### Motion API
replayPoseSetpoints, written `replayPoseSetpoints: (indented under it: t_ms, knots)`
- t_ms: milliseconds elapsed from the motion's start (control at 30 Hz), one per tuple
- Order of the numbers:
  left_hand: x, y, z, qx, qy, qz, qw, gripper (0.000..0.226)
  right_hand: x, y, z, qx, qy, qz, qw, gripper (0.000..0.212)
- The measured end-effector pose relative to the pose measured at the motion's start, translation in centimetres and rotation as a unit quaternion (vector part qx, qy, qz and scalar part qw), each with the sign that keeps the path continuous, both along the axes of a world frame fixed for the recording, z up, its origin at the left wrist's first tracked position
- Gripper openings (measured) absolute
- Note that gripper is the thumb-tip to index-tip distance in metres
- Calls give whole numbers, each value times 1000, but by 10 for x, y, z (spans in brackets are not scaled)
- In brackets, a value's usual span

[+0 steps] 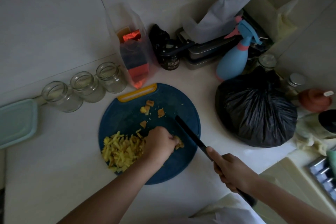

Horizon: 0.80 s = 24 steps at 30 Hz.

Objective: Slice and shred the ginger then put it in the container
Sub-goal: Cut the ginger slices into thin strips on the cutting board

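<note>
Board, blue, round, yellow handle at far edge, centre of counter. L. hand over near half of board, fingers curled down and clamped on ginger chunk; chunk on board, showing just R. of knuckles. Heap of shreds on near-L. part of board, running up against L. hand. Skin-on offcuts scattered over far half, apart from heap. R. hand wrapped tight round handle of knife, thumb laid along top. Black blade slanted over R. part of board, just beside chunk, not touching it; contact w/ board: cannot tell. Teal container, rounded corners, at L. edge of view, well apart from board; lidded box or lid only: cannot tell. Three open glass jars in a row betw. container and clear packet bag. Knotted black bag R. of board, near it. Blue spray bottle, pink collar, behind black bag.
</note>
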<state>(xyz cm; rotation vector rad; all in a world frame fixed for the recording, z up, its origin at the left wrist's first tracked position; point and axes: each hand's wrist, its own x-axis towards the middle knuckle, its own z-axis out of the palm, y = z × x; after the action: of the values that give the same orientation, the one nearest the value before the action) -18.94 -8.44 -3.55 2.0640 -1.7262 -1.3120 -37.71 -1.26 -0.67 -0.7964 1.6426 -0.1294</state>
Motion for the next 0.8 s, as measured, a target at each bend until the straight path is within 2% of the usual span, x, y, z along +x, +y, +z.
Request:
replayPoseSetpoints:
  t_ms: [133,300,433,567,667,800]
  knots:
    - [-7,3,4,-47,-81,-35,995,26,-5,5,-7,-25,15,-9,1000,62]
    - [-15,5,1,-65,-121,-51,989,42,-11,4,-11,-53,15,-16,998,63]
    - [-26,6,-4,-79,-185,-90,975,34,-12,4,-13,-71,13,-13,997,63]
    - [-27,8,-8,-154,-241,-149,947,26,-14,4,-13,-86,20,6,996,63]
    - [-21,12,-14,-215,-254,-192,923,24,-15,7,-14,-94,31,36,994,64]
    - [-15,18,-26,-265,-212,-158,927,24,-14,13,-20,-134,72,107,983,66]
